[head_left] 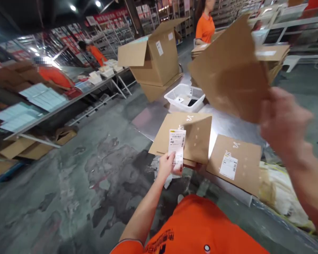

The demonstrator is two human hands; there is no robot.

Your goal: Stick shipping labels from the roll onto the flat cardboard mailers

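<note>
Between the thumb and fingers of my left hand (166,165) is a white shipping label (177,141) with barcodes and a yellow mark at its top. Beneath the label lies a flat cardboard mailer (197,137) at the table's near edge, with more cardboard under it. My right hand (286,120), blurred by motion, grips the edge of a flat cardboard mailer (228,70) raised and tilted above the table. Beside the first pile rests another mailer (246,162) with a white label (228,166) stuck on it.
A white plastic basket (184,88) with small items stands on the metal table (151,120). Behind it is a large open carton (159,60). White sacks (281,194) lie at the right. Co-workers in orange shirts (205,28) stand farther back, and a long bench (76,98) runs along the left.
</note>
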